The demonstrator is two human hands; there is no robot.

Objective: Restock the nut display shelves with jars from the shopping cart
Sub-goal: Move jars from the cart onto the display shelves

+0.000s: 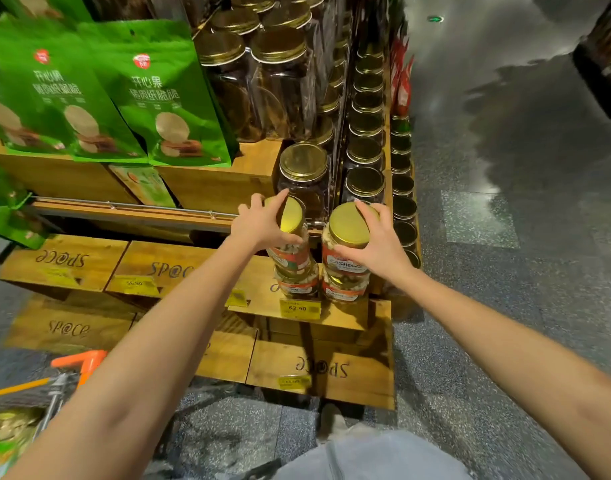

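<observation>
Your left hand [262,223] is curled round the gold lid of the left cashew jar [290,252], which leans with its top tipped to the right. That lean is the main risk: let go now and it could slide off the lower left jar [297,287] beneath it or knock its neighbour. Your right hand [380,244] clasps the lid of the right cashew jar [345,268], which stands upright on the lower right jar [345,294]. Both stacks sit at the right end of the wooden crate shelf [345,320], just above the yellow price tag [298,309]. The bases are hard to make out, so I cannot say for sure whether either upper jar is fully seated. Smooth metal lids give a stacked jar a slick, narrow footing, and a grip on the lid alone could loosen it if you twist. The jars are clear and round, plastic or glass, showing pale nuts behind red-and-white labels; the crates are rough stained planks. The shopping cart [82,365], orange-handled, sits at your lower left.
</observation>
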